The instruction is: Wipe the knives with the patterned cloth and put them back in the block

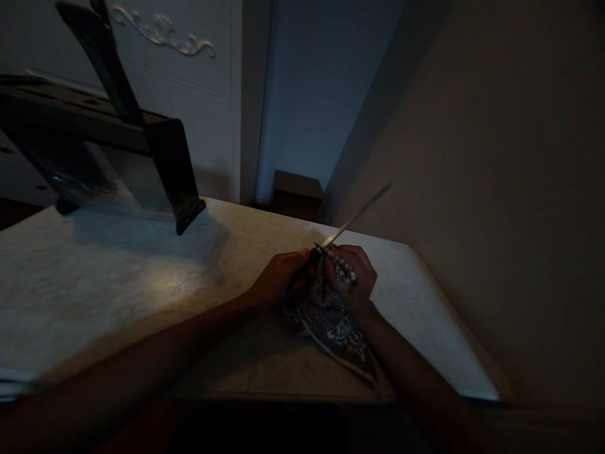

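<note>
My left hand (278, 277) and my right hand (357, 277) meet over a patterned piece of cloth (331, 328) that lies on a pale table top (118, 290). Both hands are closed, pinching the bunched upper end of the cloth. A long thin pale stick (357, 217), like a needle or rod, rises from between the fingers and points up to the right. Its dark lower end sits at the fingertips. Which hand grips the stick is hard to tell in the dim light.
A dark metal frame with a slanted arm (142, 139) stands on the table at the back left. A white panelled door (189, 75) is behind it. A small brown box (297, 192) sits on the floor beyond. A plain wall (496, 189) runs along the table's right edge.
</note>
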A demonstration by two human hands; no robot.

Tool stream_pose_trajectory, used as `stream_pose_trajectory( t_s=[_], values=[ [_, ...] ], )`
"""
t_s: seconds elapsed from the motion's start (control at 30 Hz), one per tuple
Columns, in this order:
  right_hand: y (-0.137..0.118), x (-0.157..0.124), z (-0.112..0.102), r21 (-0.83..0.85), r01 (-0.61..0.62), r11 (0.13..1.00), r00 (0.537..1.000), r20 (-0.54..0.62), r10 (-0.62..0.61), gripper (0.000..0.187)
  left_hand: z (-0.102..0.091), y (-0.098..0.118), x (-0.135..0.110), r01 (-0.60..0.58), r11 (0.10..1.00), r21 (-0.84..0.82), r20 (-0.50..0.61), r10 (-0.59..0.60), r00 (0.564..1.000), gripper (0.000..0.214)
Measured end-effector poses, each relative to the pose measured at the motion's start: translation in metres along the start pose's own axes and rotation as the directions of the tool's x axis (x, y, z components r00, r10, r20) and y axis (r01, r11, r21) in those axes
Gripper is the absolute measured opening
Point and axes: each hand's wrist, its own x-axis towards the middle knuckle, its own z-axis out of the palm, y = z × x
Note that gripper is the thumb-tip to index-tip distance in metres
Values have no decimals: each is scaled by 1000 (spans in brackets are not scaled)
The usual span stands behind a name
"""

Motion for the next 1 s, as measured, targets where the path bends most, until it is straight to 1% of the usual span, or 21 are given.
stream_pose_trajectory(
  t_s=[0.03, 0.1, 0.2, 0.27, 0.4, 0.53, 0.63, 0.73, 0.87, 1.0],
  values=[
    [-1, 0, 1, 11, -17, 1000, 1000, 3, 17, 18, 1, -1, 0, 26, 999, -23, -5, -26, 1000, 43],
    [-2, 0, 2, 40, -69, 997, 998, 8, 68, 17, 2, -2, 1, 118, 989, -86, 28, -116, 993, 47],
    [-3, 0, 4, 89, -141, 986, 990, 16, 140, 15, 0, -2, 1, 246, 956, -157, 115, -230, 966, 50],
    [-2, -1, 4, 111, -167, 980, 986, 14, 166, 16, -2, -2, 0, 291, 943, -163, 180, -261, 948, 50],
    [-4, -3, 3, 139, -180, 974, 983, 11, 181, 16, -9, -3, -1, 320, 932, -169, 316, -256, 914, 50],
    [-8, -2, 3, 160, -181, 970, 983, 3, 183, 15, -16, -6, 1, 375, 894, -246, 465, -230, 855, 47],
    [-10, -1, 4, 164, -174, 971, 984, 6, 176, 15, -19, -8, 3, 419, 860, -290, 543, -213, 812, 46],
    [-10, -1, 4, 170, -164, 972, 986, 18, 164, 16, -20, -7, 4, 452, 839, -304, 589, -208, 781, 47],
    [-9, -2, 4, 179, -169, 969, 986, 42, 164, 18, -18, -4, 2, 466, 813, -350, 608, -181, 773, 48],
    [-7, -3, 5, 183, -177, 967, 984, 57, 169, 18, -18, -1, 0, 518, 769, -375, 623, -204, 755, 48]
  ],
)
